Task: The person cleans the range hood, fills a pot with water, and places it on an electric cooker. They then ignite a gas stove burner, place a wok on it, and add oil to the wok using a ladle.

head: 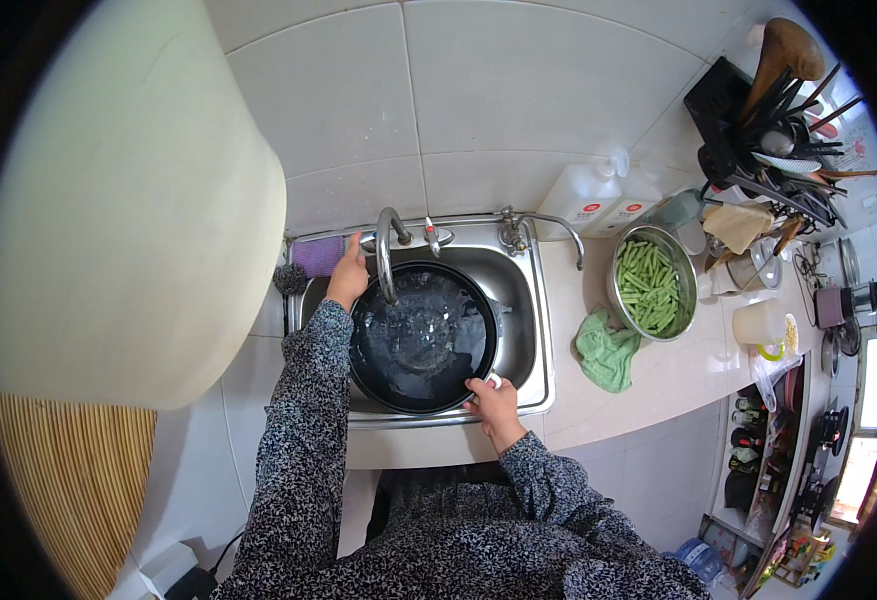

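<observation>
A round black pan [416,337] holding water sits in the stainless steel sink [522,337]. Its wet bottom shows light reflections under the curved spout of the tap [384,255]. My right hand [497,409] grips the pan's lower right rim, beside a small white part [495,380] that I cannot identify clearly. Over at the sink's upper left, my left hand [348,279] reaches to the left side of the tap base, one finger extended. Whether it grasps anything there is hidden. The tap's red-marked lever [432,236] stands right of the spout.
Left of the tap lie a purple cloth [320,256] and a steel scourer [289,279]. A second thin tap [558,225] is at the right. Further right are a steel bowl of green beans [647,289], a green cloth [607,351] and white jugs [579,195]. A large pale object [138,210] looms at left.
</observation>
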Motion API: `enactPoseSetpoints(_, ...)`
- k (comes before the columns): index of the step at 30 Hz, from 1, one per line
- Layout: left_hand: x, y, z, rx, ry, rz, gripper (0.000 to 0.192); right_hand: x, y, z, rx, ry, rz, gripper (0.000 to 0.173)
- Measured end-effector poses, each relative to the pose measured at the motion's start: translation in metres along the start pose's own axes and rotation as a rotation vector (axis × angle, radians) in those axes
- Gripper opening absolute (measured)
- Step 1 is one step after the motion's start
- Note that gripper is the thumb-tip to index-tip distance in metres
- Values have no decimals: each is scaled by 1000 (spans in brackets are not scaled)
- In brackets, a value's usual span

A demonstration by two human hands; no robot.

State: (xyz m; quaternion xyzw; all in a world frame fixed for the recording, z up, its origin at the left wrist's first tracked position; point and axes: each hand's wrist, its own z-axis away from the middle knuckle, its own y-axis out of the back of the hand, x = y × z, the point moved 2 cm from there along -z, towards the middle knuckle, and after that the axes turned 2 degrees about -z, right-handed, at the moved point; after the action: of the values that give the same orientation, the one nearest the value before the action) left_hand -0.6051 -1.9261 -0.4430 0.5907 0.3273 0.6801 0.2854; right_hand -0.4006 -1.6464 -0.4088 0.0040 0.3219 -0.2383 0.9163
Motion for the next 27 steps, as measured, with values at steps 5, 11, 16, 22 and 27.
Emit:
enactPoseSetpoints(5,2,0,2,5,7,-4,49,1,4,0,4,9,-13,19)
enactPoseSetpoints(11,1,-3,3,-39,79,45,49,-5,6,5,30,47,-13,19)
enactPoseSetpoints(16,-20,-16,-5,27,35,-11,48,-9,9,8,37,64,0,21)
enactPoseSetpoints(22,-38,-31,-14,12,104,252,38,-13,14,10,9,95,4,23)
enactPoseSetpoints(27,-10,-25,-10,-61,346,500,26,-25,19,14,52,151,70,24)
